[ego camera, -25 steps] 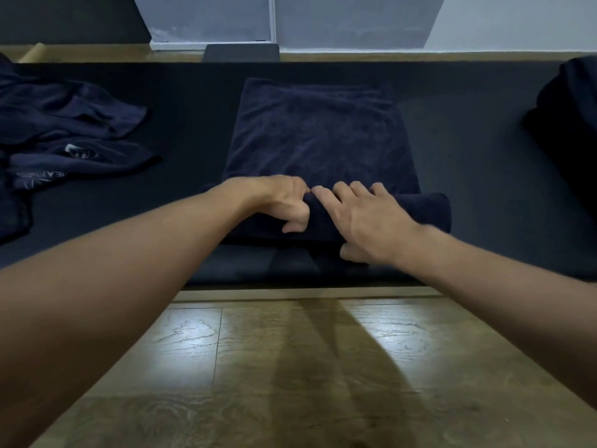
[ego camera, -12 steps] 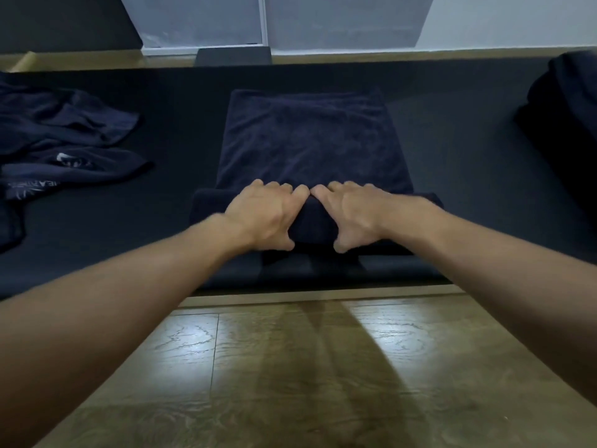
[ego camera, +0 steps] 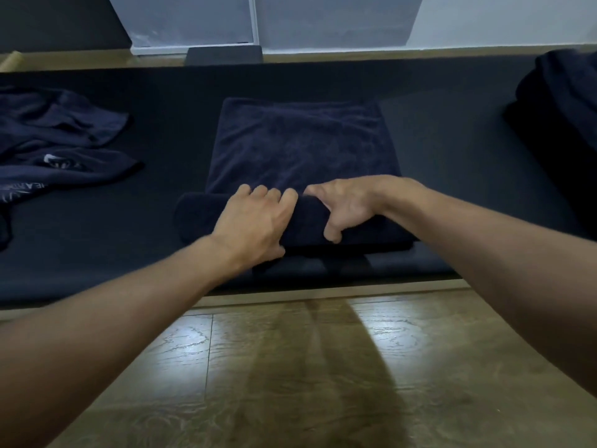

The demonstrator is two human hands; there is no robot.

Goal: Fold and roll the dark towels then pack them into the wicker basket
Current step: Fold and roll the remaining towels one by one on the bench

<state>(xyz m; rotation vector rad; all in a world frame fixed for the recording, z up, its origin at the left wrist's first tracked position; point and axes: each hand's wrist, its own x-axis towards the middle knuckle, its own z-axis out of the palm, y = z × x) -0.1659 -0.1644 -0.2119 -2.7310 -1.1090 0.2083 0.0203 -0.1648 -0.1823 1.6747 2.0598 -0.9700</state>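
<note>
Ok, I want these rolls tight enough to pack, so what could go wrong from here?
Both grips, left hand and right hand, sit near the middle of the towel roll, so its free ends may loosen or skew. The unrolled part ahead looks slightly rumpled, so creases could get rolled in.

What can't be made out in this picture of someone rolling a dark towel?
Head view:
The wicker basket: nowhere in frame.
The towel roll: middle hidden under the left hand and right hand.
The crumpled cloths, left: cut by the edge, print too small to read.
The dark pile, right: cut by the edge, too dim to identify.
</note>
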